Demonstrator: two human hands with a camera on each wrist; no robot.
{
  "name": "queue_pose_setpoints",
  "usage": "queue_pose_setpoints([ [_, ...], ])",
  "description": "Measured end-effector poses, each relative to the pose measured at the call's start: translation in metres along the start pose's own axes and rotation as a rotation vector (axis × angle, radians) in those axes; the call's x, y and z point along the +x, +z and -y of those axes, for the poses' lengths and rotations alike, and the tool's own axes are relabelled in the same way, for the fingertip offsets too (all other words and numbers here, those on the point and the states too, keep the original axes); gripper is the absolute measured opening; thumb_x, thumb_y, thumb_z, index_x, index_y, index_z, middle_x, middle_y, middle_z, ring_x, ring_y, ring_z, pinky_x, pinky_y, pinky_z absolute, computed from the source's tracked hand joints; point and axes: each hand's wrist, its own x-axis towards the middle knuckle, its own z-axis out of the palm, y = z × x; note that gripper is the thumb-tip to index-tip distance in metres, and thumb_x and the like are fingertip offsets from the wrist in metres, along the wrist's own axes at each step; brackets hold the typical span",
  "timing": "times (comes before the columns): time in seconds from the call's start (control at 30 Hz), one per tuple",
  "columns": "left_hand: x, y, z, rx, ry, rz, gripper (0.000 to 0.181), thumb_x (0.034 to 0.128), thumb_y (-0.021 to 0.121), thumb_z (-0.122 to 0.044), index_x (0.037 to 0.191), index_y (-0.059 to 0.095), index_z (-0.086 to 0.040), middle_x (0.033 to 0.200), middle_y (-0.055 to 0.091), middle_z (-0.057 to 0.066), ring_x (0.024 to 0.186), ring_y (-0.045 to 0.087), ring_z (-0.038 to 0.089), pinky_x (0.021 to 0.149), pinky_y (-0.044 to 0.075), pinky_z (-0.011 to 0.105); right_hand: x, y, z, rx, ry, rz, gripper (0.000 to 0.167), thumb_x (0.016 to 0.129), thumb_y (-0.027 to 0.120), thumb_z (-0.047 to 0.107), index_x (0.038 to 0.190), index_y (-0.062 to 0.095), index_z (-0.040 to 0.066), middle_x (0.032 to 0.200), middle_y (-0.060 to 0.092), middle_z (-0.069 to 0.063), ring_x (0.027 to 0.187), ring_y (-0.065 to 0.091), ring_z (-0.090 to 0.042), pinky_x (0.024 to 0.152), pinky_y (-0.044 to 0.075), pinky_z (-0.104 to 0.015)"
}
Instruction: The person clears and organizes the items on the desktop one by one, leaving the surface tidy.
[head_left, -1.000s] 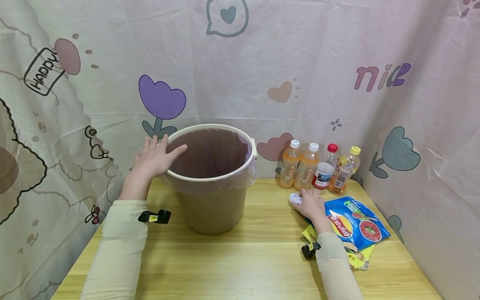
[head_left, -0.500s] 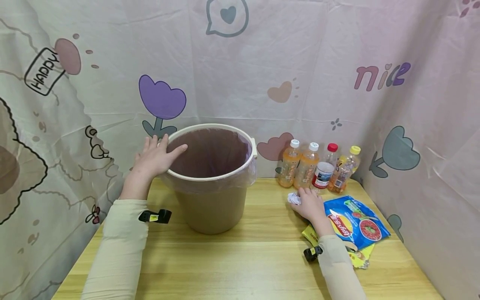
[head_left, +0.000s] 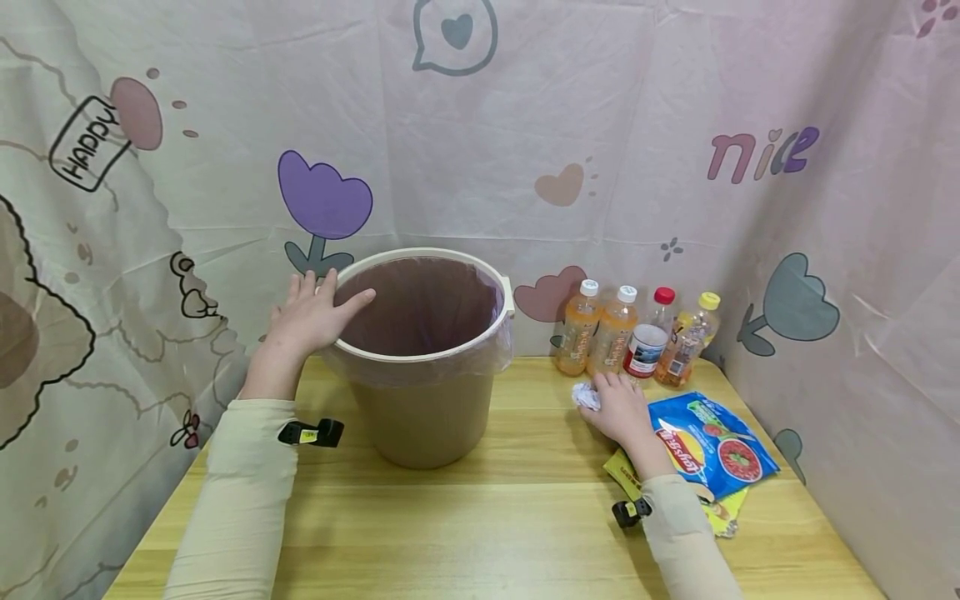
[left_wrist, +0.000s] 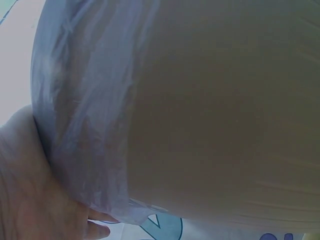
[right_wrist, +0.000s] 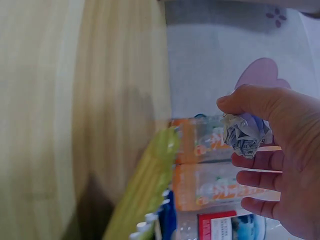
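With its fingers spread and straight, my left hand [head_left: 303,315] rests on the left rim of a brown bin [head_left: 427,421] lined with a thin clear bag. The left wrist view has that hand [left_wrist: 30,185] against the liner [left_wrist: 90,130], the bin wall filling most of the picture. My right hand [head_left: 621,408] holds a crumpled paper ball [head_left: 586,397] in front of the bottles. In the right wrist view the printed paper ball [right_wrist: 246,134] sits between thumb and fingers. A blue chip bag [head_left: 716,450] lies beside this hand, over yellow wrappers [head_left: 622,471].
Several bottles stand in a row at the back right: two orange ones [head_left: 577,333] with white caps, a red-capped bottle [head_left: 648,342] and a yellow-capped bottle [head_left: 686,346]. Printed cloth [head_left: 465,167] hangs behind the wooden table [head_left: 465,533].
My right hand has shifted slightly left and up with the paper ball, and the forearm has swung a little right. My left hand and the bin stay where they were.
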Motion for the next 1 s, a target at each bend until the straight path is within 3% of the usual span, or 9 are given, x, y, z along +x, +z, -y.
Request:
queue_pose_setpoints([
  [0.2,0.0,0.0,0.001,-0.004,-0.002,0.001,0.104,0.0882,0.019,-0.081,0.156,-0.004,-0.005,0.158,-0.013,0.031,0.145,-0.023,0.047,0.108,-0.005,0.078,-0.003,-0.01,0.008,-0.029,-0.043,-0.038,0.059,0.08,0.075,0.041,0.121,0.056,0.003,0.124,0.058,-0.02,0.12,0.048,-0.041,0.102,0.036,-0.062],
  [0.57,0.001,0.001,0.002,-0.003,-0.005,-0.008,0.104,0.0882,0.02,-0.081,0.156,-0.003,-0.005,0.158,-0.012,0.031,0.146,-0.021,0.047,0.108,-0.004,0.078,0.0,-0.025,0.02,-0.048,-0.084,-0.105,0.046,0.079,0.075,0.042,0.107,0.058,0.009,0.109,0.059,-0.013,0.112,0.05,-0.036,0.091,0.039,-0.055],
  [1.0,0.001,0.001,0.001,-0.001,-0.004,-0.008,0.104,0.0876,0.02,-0.082,0.156,-0.004,-0.007,0.158,-0.013,0.031,0.145,-0.022,0.047,0.108,-0.004,0.077,0.003,-0.057,0.033,-0.07,-0.121,-0.154,0.049,0.081,0.073,0.043,0.109,0.057,0.007,0.111,0.059,-0.015,0.111,0.05,-0.037,0.085,0.041,-0.054],
])
